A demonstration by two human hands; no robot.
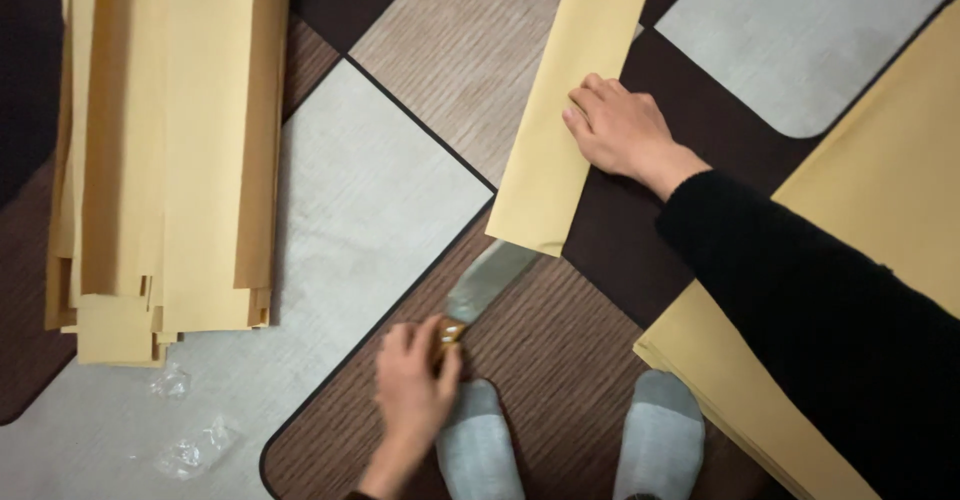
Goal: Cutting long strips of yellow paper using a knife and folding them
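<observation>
Folded tan paper strip lies on the patterned floor mat, knife blade slid into its near end; left hand is closed around the knife handle, right hand pressed flat, fingers together, on the strip's right edge. Judging by the layout, the slit looks barely started, most of the fold uncut. Stack of cut strips sits far left, larger sheets at right, grey-socked feet below, crumpled clear plastic bottom left.
</observation>
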